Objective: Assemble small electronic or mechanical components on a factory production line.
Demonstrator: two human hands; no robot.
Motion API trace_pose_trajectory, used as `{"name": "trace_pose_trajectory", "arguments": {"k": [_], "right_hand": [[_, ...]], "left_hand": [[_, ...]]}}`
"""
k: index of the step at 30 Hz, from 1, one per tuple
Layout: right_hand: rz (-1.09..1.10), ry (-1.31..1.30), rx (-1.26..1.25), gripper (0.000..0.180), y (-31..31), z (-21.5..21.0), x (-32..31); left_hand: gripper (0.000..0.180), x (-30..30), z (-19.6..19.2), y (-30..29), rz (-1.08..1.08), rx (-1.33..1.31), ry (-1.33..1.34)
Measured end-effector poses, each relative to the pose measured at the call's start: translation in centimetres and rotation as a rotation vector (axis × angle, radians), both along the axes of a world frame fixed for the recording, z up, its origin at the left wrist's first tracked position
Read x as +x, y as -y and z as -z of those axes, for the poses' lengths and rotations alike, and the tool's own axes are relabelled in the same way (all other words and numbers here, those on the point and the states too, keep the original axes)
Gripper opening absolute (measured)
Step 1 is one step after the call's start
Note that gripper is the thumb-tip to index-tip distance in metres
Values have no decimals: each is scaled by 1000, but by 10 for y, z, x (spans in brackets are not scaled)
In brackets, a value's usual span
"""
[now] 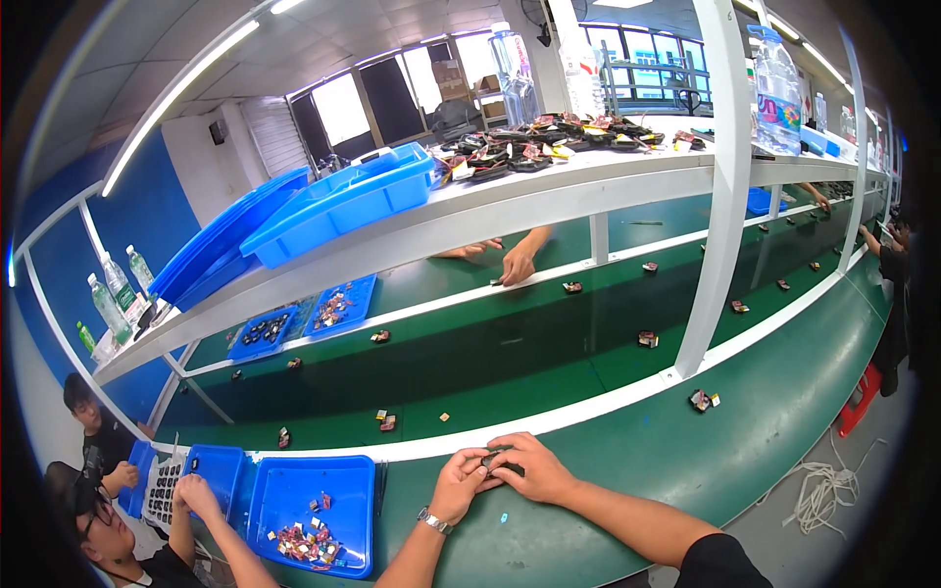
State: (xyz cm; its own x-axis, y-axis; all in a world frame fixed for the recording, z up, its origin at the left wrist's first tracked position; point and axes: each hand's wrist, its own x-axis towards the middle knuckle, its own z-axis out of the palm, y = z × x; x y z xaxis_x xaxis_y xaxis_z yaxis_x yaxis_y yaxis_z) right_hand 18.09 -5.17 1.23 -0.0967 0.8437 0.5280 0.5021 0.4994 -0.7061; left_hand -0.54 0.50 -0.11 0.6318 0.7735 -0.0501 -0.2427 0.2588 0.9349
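Observation:
My left hand (459,482) and my right hand (537,468) meet over the near green work surface. Between their fingertips is a small black part (502,468), mostly covered, so its exact kind cannot be made out. Both hands have their fingers closed around it, with a metal watch on the left wrist. A light-blue scrap (505,517) lies just below my hands. To the left stands a blue tray (370,519) holding a heap of small red, white and yellow parts. Thin dark tools (381,487) lie between that tray and my left arm.
A dark green conveyor belt (529,392) carries several small black-and-red assemblies beyond a white rail. A white post (720,196) rises at right, supporting a shelf with a black parts pile (539,147) and blue trays (343,201). Co-workers' hands (191,495) are at left, others (520,263) across the belt.

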Motion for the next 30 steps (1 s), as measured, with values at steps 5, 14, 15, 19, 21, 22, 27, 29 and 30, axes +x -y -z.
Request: {"name": "trace_pose_trajectory", "arguments": {"k": [5,14,15,19,21,22,27,29,30], "right_hand": [[-17,156,99,13,-4,-3,7],[46,-44,29,13,3,2,-5],[80,-51,38,12,3,1,-7],[145,-67,34,11,4,-1,-12],[131,-75,32,11,2,4,-10],[116,-81,30,11,2,5,-9],[38,-81,0,13,1,4,-5],[22,-71,-6,13,1,3,-5],[49,-37,18,13,1,3,-4]], "left_hand": [[26,-1,1,-1,12,-4,7],[27,-1,2,-1,20,-8,30],[27,0,1,0,18,-11,23],[27,-3,2,-1,12,-16,11],[26,-1,3,-2,15,-15,15],[26,-1,3,-1,17,-12,20],[26,0,5,-1,-14,6,-22],[26,0,5,-1,-24,11,-29],[26,0,3,0,-16,6,-20]]}}
